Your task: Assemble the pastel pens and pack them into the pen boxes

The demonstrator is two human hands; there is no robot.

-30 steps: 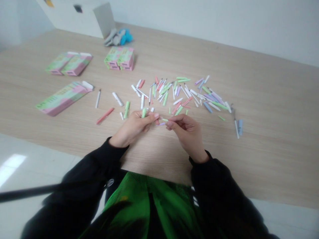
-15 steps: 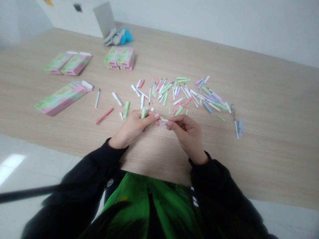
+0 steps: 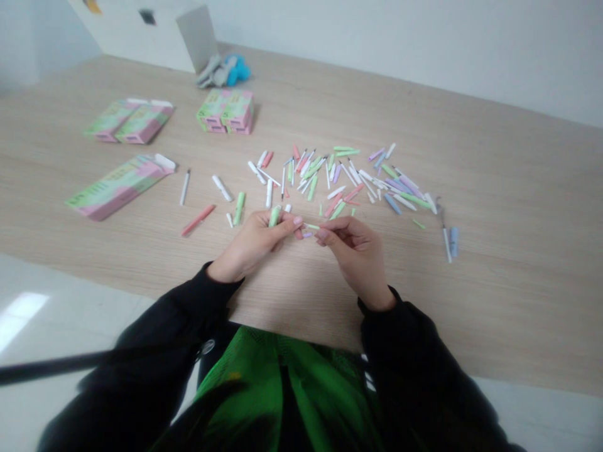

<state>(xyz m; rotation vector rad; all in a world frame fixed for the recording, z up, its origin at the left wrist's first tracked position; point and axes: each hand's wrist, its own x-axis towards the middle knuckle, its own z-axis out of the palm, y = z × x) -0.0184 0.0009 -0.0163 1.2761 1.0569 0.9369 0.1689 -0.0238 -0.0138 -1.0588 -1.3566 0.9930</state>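
My left hand (image 3: 264,242) is closed around a light green pen barrel (image 3: 274,216), whose end sticks up between thumb and fingers. Its thumb and fingertip also pinch one end of a thin whitish piece, too small to name. At the other end, my right hand (image 3: 353,251) pinches a small light green pen part (image 3: 313,226), so the fingertips of both hands almost meet. A small lilac pen part (image 3: 307,235) shows just below; whether it lies on the table or touches my fingers I cannot tell. Another green pen barrel (image 3: 239,208) lies left of my left hand.
Beyond my hands spreads a pile of pen parts (image 3: 311,166) in several colours. Left lie a red pen (image 3: 198,220) and an opened carton (image 3: 122,186). Farther back are more cartons (image 3: 226,111), gloves (image 3: 223,70) and a white box (image 3: 141,37). A blue cap (image 3: 453,242) lies right.
Both hands stay almost in place, with a very slight shift to the right. The green part between the fingertips looks a little more drawn in line with the left fingertips.
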